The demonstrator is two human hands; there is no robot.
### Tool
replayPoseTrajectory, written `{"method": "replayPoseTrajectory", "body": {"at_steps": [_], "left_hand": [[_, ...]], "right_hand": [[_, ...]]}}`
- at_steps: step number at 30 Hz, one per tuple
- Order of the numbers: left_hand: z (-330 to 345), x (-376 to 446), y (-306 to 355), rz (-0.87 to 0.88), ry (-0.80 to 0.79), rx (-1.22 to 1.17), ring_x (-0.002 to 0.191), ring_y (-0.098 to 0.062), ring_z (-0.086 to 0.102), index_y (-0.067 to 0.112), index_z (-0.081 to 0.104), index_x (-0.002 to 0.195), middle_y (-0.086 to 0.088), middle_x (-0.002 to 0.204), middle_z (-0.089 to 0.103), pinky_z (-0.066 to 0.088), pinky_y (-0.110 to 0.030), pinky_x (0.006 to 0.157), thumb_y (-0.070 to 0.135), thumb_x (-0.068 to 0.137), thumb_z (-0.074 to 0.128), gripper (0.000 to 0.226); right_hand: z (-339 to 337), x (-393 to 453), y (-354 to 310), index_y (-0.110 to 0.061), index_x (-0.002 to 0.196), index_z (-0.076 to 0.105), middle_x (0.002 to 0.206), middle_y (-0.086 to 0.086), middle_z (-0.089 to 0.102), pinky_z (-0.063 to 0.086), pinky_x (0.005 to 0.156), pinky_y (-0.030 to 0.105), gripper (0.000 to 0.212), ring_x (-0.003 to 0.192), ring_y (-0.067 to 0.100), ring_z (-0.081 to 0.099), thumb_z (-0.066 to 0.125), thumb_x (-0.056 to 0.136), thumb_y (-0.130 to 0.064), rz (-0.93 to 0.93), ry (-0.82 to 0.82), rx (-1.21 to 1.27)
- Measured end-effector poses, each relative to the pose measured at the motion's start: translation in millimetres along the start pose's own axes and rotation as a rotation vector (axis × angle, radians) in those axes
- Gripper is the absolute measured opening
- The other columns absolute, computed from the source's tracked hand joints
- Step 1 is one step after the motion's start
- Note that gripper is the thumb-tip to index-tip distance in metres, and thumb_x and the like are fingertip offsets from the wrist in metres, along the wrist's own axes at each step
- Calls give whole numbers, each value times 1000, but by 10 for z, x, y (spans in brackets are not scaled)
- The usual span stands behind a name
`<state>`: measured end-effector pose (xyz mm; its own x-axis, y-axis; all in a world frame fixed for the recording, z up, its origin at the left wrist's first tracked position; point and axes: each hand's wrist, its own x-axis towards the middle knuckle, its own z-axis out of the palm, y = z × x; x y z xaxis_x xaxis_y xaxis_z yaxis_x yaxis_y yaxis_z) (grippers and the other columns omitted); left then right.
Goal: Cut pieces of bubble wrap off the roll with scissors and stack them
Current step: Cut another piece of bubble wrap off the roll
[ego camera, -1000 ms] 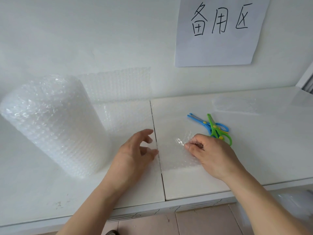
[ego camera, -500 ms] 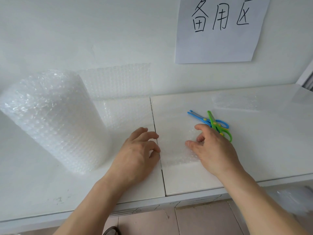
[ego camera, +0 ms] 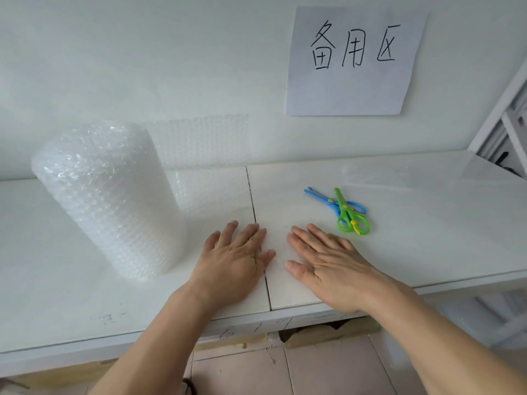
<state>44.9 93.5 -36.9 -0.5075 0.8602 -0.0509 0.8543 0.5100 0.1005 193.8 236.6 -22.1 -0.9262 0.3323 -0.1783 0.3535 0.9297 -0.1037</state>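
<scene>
Standing upright at left on the white table (ego camera: 71, 295): bubble wrap roll (ego camera: 108, 195). Pressing flat, fingers straight, side by side on the tabletop: left hand (ego camera: 232, 262), right hand (ego camera: 328, 266). Lying just beyond, untouched: blue and green scissors (ego camera: 343, 210). Resting far right: cut pieces (ego camera: 376, 175).

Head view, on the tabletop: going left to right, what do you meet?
Bubble wrap roll → left hand → right hand → scissors → flat bubble wrap pieces at the far right.
</scene>
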Motion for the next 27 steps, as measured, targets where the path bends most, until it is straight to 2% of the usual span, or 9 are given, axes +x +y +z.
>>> {"method": "replayPoseTrajectory", "body": {"at_steps": [4,7,9,15,18,21,23,25,27], "left_hand": [[-20,13,10,-14,-22,3,150,-21,-5,32,7,154,14,163,3,2,-43,119,58,98,9,62],[-38,0,32,6,29,34,149,-22,0,32,14,153,12,163,9,5,-44,118,56,99,11,59],[-20,-42,30,9,69,38,149,-21,4,34,18,152,13,162,14,7,-43,118,56,99,11,58],[-33,-56,-21,-17,28,7,148,-21,10,39,17,151,16,161,15,11,-43,116,60,97,12,58],[-56,-101,30,-55,45,-4,147,-22,12,38,20,151,13,160,18,11,-43,115,60,97,15,58],[-62,-143,67,-97,87,32,144,-22,19,31,23,150,9,158,24,15,-43,113,63,96,16,64],[-59,-179,95,-174,140,54,139,-24,28,22,31,147,3,152,34,22,-43,110,67,93,17,71],[-43,-225,133,-242,179,56,132,-24,36,16,44,136,0,143,44,28,-41,106,69,92,18,74],[-18,-260,166,-247,209,35,128,-24,40,15,53,127,0,137,49,32,-40,102,68,93,20,71]], "right_hand": [[-28,10,-56,-30,154,-6,161,-16,-18,-3,118,33,67,147,5,-19,4,95,-61,38,-40,-29],[-74,15,-99,-28,155,0,162,-16,-12,1,118,35,64,148,6,-15,6,98,-56,33,32,-65],[-60,24,-125,-30,155,1,162,-17,-10,2,117,35,60,148,5,-14,7,99,-53,15,68,-19],[56,46,-136,-34,154,7,163,-18,-5,0,117,35,56,149,7,-9,9,100,-50,61,20,85],[32,56,-186,-32,153,20,163,-15,6,5,119,36,54,150,8,-2,12,102,-48,86,87,163],[47,4,-242,-22,143,42,158,-3,31,23,114,37,52,145,18,25,23,102,-46,205,286,251],[56,-82,-284,-13,132,50,143,6,47,36,102,40,55,130,27,42,31,98,-51,385,386,150],[46,-173,-343,-10,124,55,130,9,52,39,96,41,62,119,29,45,34,93,-59,551,384,66],[11,-210,-411,-10,122,56,127,10,53,39,94,40,62,116,29,46,38,92,-60,613,367,106]]}}
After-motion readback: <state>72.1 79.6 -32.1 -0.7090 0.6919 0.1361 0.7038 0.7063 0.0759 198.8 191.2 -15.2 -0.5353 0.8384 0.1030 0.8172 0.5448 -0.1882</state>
